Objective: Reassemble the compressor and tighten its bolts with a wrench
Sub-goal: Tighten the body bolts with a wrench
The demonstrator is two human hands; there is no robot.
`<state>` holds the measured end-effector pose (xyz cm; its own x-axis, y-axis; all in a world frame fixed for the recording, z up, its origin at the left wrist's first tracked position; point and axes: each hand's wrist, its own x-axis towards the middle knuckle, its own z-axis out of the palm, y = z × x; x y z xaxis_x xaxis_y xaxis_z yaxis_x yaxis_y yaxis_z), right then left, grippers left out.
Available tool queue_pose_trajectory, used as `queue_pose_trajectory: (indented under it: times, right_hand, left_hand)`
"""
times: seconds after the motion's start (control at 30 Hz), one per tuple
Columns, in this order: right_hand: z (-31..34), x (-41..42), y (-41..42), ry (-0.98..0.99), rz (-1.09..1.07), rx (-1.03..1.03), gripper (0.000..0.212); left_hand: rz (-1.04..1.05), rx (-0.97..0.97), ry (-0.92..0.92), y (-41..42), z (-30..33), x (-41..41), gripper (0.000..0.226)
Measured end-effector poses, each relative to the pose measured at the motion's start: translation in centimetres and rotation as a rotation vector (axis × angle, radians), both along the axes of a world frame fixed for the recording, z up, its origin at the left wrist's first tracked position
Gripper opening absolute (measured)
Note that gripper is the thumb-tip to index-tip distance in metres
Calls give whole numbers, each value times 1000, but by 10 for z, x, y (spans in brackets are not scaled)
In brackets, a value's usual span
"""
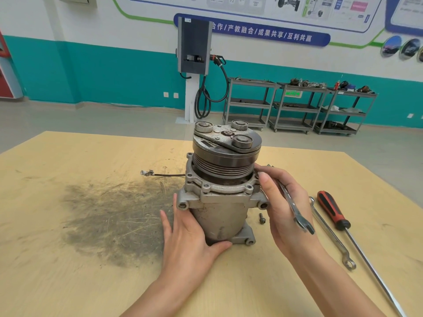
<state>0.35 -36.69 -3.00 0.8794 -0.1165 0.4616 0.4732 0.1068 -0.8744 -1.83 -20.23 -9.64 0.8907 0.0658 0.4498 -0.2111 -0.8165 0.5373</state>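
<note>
Workshop floor and teal wall behind, steel carts [297,106] lined up at the back, and up front a pale wooden surface [68,271] with a dark greasy smear. Standing upright in the middle of it is the compressor [219,193], pulley end up, its ribbed pulley and clutch plate dark and worn, the grey cast body scuffed and dusty. The left hand [190,239] wraps around the lower body, thumb across the front, steadying it. The right hand [286,202] is closed around an open-ended wrench [295,209], whose far end reaches in at the flange on the compressor's right side; whether it sits on a bolt head I cannot tell. So this looks like the tightening stage. One loose bolt [262,218] lies on the surface just beside the base, which suggests more fastening to come. Next move calls for seating the wrench squarely and bracing the body against the turn. A ring spanner [332,236] and a red-handled screwdriver [343,225] wait at the right.
</note>
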Motion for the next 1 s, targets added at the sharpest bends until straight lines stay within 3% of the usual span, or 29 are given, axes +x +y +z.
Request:
queue_pose_trajectory:
  times: [0.3,0.47,0.7,0.9,1.0]
  right_hand:
    - [1,1,3,3,-11,34,7]
    - [-2,0,0,-21,-26,-21,16]
    - [1,2,1,-6,13,45,6]
    - [-2,0,0,-44,-12,-23,17]
    - [1,1,2,-62,-8,1,9]
  left_hand:
    - [6,11,-3,1,-2,0,116]
    - [-1,-5,-7,0,-2,0,116]
    - [10,17,-3,0,-2,0,117]
    - [5,10,0,0,-3,1,113]
    - [5,23,12,0,-4,2,112]
